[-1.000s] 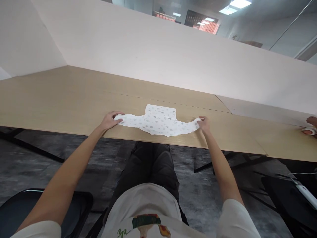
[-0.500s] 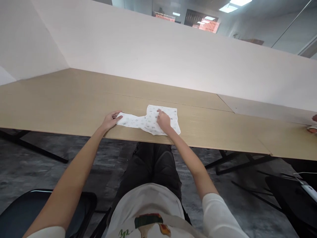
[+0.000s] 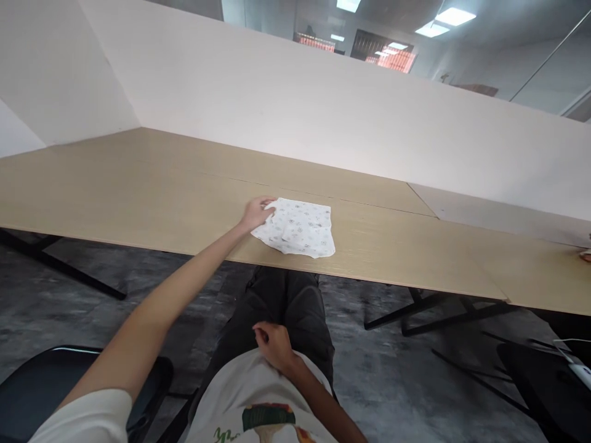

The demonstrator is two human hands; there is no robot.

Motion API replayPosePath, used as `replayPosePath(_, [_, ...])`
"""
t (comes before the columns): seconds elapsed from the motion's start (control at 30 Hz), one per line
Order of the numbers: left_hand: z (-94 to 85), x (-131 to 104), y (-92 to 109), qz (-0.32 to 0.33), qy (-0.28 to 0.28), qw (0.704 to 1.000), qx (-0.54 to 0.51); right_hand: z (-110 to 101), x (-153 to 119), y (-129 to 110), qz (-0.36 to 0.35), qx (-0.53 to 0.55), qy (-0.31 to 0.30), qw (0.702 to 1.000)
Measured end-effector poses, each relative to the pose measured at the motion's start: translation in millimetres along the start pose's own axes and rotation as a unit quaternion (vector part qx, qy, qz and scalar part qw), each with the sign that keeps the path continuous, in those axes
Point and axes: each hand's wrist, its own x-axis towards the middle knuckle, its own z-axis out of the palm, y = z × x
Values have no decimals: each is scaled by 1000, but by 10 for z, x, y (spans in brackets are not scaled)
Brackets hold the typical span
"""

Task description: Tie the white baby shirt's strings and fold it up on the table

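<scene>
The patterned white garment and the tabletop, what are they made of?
Patterned white garment: probably thin, matte cotton-like fabric, judging by its soft, wavy lower edge; the exact fibre can't be told. Tabletop: possibly wood-look laminate or board, with a satin finish, judging by its tan surface, straight seams and faint sheen.

Glaring ceiling panels [image 3: 455, 16] beyond the partition [image 3: 295, 111], even light on the table [image 3: 138, 191], dim floor [image 3: 369, 369] below, edges stretched.
</scene>
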Motion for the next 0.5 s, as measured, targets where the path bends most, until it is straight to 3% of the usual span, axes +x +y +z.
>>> replayPosePath(0.13, [625, -123, 394, 49, -112, 992, 35, -9, 25, 37, 19, 11, 11, 1000])
replayPosePath(0.23, [869, -265, 457, 96, -204, 973, 53, -82, 55, 69, 20, 23, 38, 999])
replayPosePath(0.33, [782, -382, 357, 164, -252, 953, 44, -189, 29, 121, 0, 43, 64, 997])
replayPosePath(0.4, [565, -427, 212, 204, -227, 950, 61, -366, 26, 169, -15, 52, 111, 992])
replayPosePath(0.5, [155, -469, -83, 242, -190, 943, 126, -858, 124, 281, -32, 30, 228, 973])
